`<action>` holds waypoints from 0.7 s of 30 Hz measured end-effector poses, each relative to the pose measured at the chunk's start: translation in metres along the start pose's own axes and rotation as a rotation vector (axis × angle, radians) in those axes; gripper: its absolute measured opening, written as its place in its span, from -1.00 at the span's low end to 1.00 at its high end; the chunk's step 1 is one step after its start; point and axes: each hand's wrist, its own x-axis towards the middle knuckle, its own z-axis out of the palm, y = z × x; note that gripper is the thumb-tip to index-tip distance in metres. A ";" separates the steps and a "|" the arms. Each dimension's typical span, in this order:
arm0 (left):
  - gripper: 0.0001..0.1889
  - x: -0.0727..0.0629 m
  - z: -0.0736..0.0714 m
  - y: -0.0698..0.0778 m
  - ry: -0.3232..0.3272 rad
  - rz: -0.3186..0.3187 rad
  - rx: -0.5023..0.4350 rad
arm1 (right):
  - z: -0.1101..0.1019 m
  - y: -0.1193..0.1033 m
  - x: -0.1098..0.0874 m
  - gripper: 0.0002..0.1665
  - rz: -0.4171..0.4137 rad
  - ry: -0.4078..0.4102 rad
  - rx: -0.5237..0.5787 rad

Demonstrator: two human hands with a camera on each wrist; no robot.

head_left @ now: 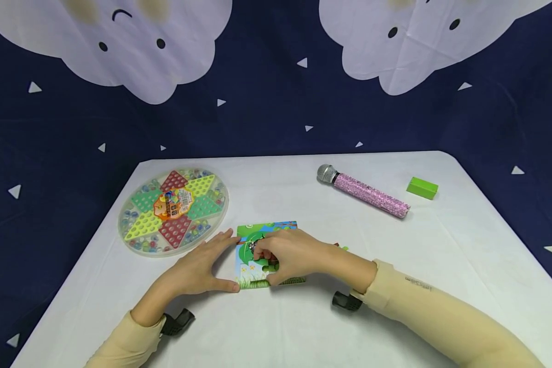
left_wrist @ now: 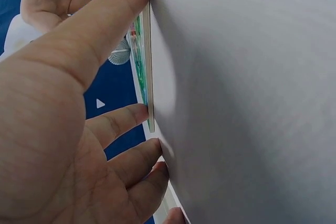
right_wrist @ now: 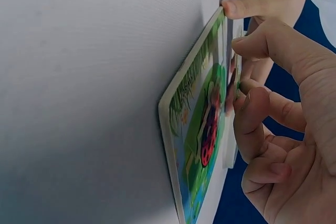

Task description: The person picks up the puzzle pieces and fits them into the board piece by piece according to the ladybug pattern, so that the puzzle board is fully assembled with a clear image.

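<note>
A colourful jigsaw board [head_left: 245, 275] with a ladybug picture [right_wrist: 210, 129] and painted grass lies flat on the white table. My left hand [head_left: 198, 268] rests at its left side, with the thumb touching the lower left corner and the index finger near the upper edge. Those fingers are mostly straight. Over the board's middle, my right hand [head_left: 296, 255] pinches a thin puzzle piece [right_wrist: 237, 72] between thumb and fingers. The piece shows almost edge-on in the right wrist view, just above the board. Part of the board is hidden under the right hand.
A round Chinese checkers set [head_left: 175, 227] with marbles lies at the left. Toward the back right lie a pink glittery microphone [head_left: 368, 194] and a green block [head_left: 422, 188]. Small red and green bits [head_left: 344, 248] peek out behind the right wrist. A dark patterned cloth hangs behind.
</note>
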 end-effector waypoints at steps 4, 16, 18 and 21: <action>0.17 0.000 0.001 -0.001 -0.006 -0.009 -0.002 | 0.002 -0.002 0.008 -0.57 -0.006 -0.021 0.003; 0.18 0.000 0.001 -0.001 0.004 -0.010 0.001 | 0.008 -0.006 0.021 -0.57 -0.005 -0.047 -0.014; 0.18 0.000 0.001 -0.001 0.005 -0.010 0.001 | 0.010 -0.006 0.023 -0.56 -0.002 -0.047 -0.018; 0.18 0.000 0.001 0.000 0.004 -0.010 -0.001 | 0.011 -0.006 0.024 -0.55 0.011 -0.051 -0.021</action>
